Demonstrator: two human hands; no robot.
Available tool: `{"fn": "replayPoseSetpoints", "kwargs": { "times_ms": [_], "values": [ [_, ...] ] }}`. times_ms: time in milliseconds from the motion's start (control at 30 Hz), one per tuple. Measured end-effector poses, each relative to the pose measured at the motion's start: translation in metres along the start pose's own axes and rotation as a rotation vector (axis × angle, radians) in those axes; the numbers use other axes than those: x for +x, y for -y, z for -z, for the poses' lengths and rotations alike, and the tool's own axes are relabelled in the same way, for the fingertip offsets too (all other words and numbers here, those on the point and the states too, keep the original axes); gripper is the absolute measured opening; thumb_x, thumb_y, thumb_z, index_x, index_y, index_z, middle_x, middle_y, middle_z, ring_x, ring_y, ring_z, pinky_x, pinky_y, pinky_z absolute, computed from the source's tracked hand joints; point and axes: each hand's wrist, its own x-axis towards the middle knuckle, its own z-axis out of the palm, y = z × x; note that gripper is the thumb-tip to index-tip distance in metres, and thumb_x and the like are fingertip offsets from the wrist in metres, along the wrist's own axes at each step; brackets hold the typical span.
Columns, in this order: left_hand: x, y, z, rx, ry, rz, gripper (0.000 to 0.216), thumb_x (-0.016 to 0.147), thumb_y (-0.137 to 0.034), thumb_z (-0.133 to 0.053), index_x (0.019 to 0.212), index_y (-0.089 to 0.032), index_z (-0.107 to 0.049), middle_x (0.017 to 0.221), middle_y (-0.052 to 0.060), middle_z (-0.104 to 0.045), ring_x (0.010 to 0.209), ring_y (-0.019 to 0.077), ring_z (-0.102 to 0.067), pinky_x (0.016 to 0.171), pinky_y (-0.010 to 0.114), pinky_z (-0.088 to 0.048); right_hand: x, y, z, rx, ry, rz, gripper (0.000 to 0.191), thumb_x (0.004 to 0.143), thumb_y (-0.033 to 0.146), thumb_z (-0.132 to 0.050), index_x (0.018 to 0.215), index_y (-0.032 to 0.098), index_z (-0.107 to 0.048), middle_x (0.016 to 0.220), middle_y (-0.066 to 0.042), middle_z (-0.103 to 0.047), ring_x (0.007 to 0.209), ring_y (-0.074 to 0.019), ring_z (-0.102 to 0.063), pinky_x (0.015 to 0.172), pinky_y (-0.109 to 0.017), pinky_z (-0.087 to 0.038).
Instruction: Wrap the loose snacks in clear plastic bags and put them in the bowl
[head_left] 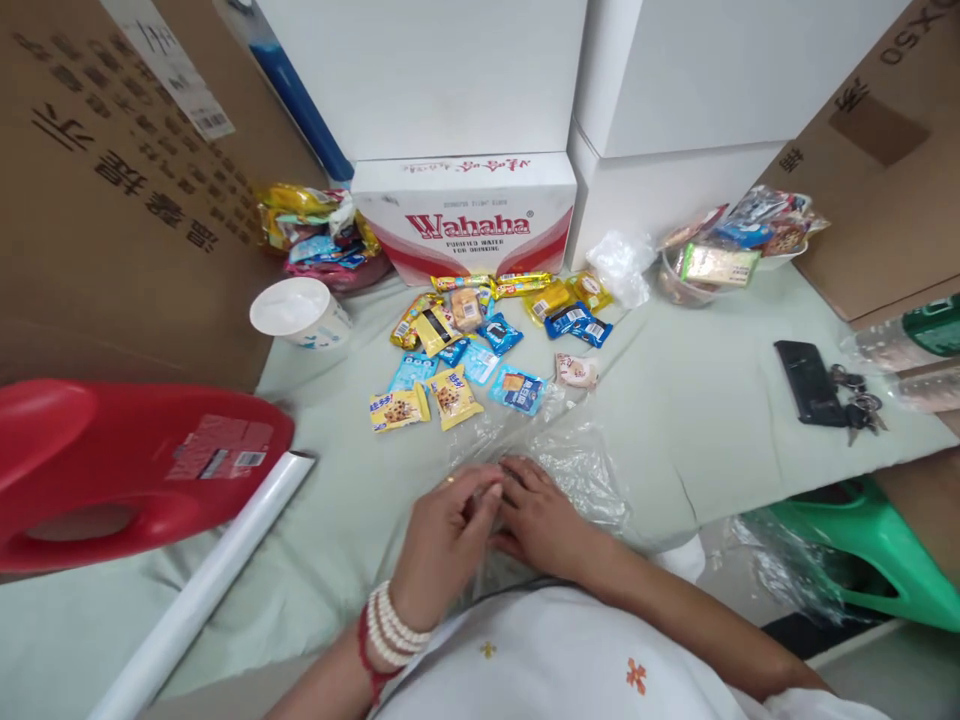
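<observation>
Close to the table's front edge, my left hand (448, 530), with a beaded bracelet at the wrist, meets my right hand (541, 512). Both are closed, fingers bent and pressed together on a clear plastic bag (589, 470) that spreads flat around and beneath them. The exact fold they pinch is hidden by the fingers. Just beyond lie small wrapped snacks: two yellow cookie packets (454, 397), a blue cracker packet (517, 389), a beige packet (577, 371) and dark blue packets (577, 324).
A white paper tub (300, 312) stands at left, near a red plastic stool (142, 420) and a white roll (210, 590). A Wahaha carton (465, 220) backs the table. Snack-filled bowls (686, 285), a phone (808, 383), keys (862, 405) and a green stool (892, 550) are right.
</observation>
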Motion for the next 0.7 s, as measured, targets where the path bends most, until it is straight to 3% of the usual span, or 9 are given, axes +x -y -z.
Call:
{"fn": "replayPoseSetpoints", "kwargs": {
  "times_ms": [67,167,300,367,433,467,567,600,700],
  "values": [
    [0.011,-0.005,-0.024,0.017,-0.006,-0.111,0.019,0.093,-0.025,-0.058,0.096,-0.025,-0.077,0.116,0.009,-0.076,0.103,0.0248,-0.072,0.090,0.035,-0.056,-0.001,-0.003,-0.002,0.031,-0.035,-0.030,0.056,0.095,0.037,-0.067,0.147,0.019,-0.058,0.148,-0.015,-0.059,0.147,-0.0315,-0.042,0.127,-0.052,-0.029],
    [0.019,0.011,-0.047,0.181,0.057,-0.258,0.026,0.095,-0.020,-0.051,0.100,-0.023,-0.076,0.124,0.013,-0.073,0.113,0.0271,-0.070,0.098,0.042,-0.055,-0.008,-0.009,0.008,0.084,0.006,-0.050,0.048,0.095,0.031,-0.065,0.140,0.014,-0.064,0.140,-0.017,-0.064,0.144,-0.0301,-0.046,0.125,-0.049,-0.034],
    [0.009,0.053,-0.044,0.486,0.070,-0.383,0.028,0.097,-0.020,-0.050,0.115,-0.023,-0.072,0.137,0.012,-0.069,0.126,0.0307,-0.064,0.105,0.050,-0.049,-0.031,-0.012,0.038,0.205,0.116,-0.016,0.047,0.095,0.029,-0.066,0.141,0.020,-0.063,0.154,-0.012,-0.054,0.150,-0.0270,-0.038,0.126,-0.047,-0.032],
    [0.002,0.070,-0.038,0.600,0.081,-0.450,0.034,0.098,-0.019,-0.051,0.128,-0.022,-0.067,0.147,0.011,-0.063,0.136,0.0291,-0.058,0.112,0.049,-0.044,-0.046,-0.020,0.057,0.314,0.093,-0.026,0.041,0.097,0.034,-0.065,0.137,0.022,-0.066,0.154,-0.010,-0.054,0.146,-0.0265,-0.045,0.122,-0.046,-0.038],
    [-0.003,0.080,-0.032,0.673,0.084,-0.515,0.041,0.099,-0.020,-0.051,0.138,-0.021,-0.061,0.154,0.011,-0.057,0.141,0.0268,-0.054,0.118,0.047,-0.037,-0.060,-0.046,0.083,0.420,-0.122,-0.150,0.027,0.099,0.037,-0.062,0.119,0.024,-0.073,0.140,-0.010,-0.065,0.130,-0.0254,-0.059,0.112,-0.044,-0.049],
    [-0.005,0.084,-0.031,0.697,0.082,-0.540,0.042,0.099,-0.021,-0.051,0.141,-0.021,-0.059,0.155,0.011,-0.055,0.142,0.0260,-0.052,0.120,0.045,-0.034,-0.066,-0.068,0.100,0.461,-0.325,-0.268,0.021,0.100,0.037,-0.060,0.109,0.024,-0.074,0.129,-0.009,-0.070,0.119,-0.0239,-0.065,0.104,-0.043,-0.054],
    [-0.004,0.088,-0.028,0.739,0.076,-0.592,0.043,0.098,-0.022,-0.053,0.140,-0.020,-0.060,0.155,0.011,-0.055,0.143,0.0247,-0.051,0.125,0.042,-0.027,-0.071,-0.166,0.165,0.572,-1.170,-0.708,0.017,0.099,0.036,-0.059,0.090,0.023,-0.066,0.095,-0.003,-0.070,0.079,-0.0157,-0.065,0.070,-0.030,-0.059],
    [-0.003,0.089,-0.027,0.747,0.075,-0.605,0.042,0.097,-0.022,-0.053,0.139,-0.020,-0.061,0.155,0.011,-0.056,0.143,0.0245,-0.052,0.126,0.041,-0.025,-0.069,-0.205,0.190,0.635,-1.355,-0.794,0.013,0.096,0.031,-0.061,0.088,0.022,-0.062,0.086,0.000,-0.065,0.071,-0.0130,-0.060,0.062,-0.025,-0.055],
    [0.000,0.088,-0.026,0.766,0.067,-0.639,0.041,0.096,-0.022,-0.055,0.135,-0.019,-0.064,0.152,0.012,-0.058,0.142,0.0239,-0.052,0.128,0.039,-0.021,-0.054,-0.314,0.261,0.684,-1.486,-0.922,0.011,0.094,0.022,-0.064,0.085,0.021,-0.057,0.069,0.005,-0.051,0.059,-0.0096,-0.050,0.055,-0.020,-0.050]
  ]
}}
